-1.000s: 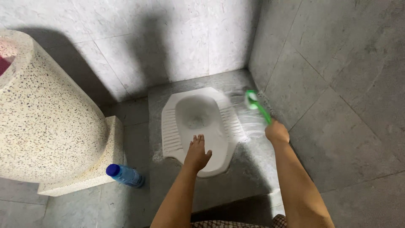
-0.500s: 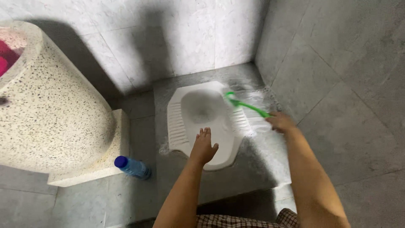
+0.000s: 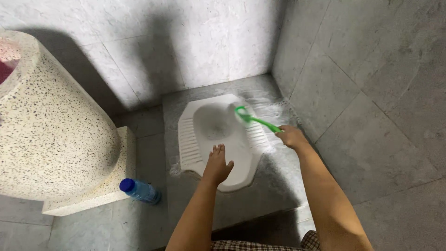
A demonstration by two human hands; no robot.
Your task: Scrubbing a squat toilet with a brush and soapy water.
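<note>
A white squat toilet pan (image 3: 188,139) is set into a raised grey floor slab. My right hand (image 3: 289,136) grips the handle of a green toilet brush (image 3: 253,119), whose blurred head is over the pan's right rim near the bowl. My left hand (image 3: 217,165) hovers over the near end of the pan, fingers spread and holding nothing. Foamy wet streaks lie on the slab to the right of the pan.
A speckled terrazzo water tank (image 3: 55,135) with a low base fills the left side. A clear bottle with a blue cap (image 3: 139,190) lies on the floor beside it. Grey tiled walls (image 3: 353,83) close in at the back and right.
The brush head swept left from the wet slab at the right onto the pan's right rim, then further toward the bowl. My left hand has hardly moved.
</note>
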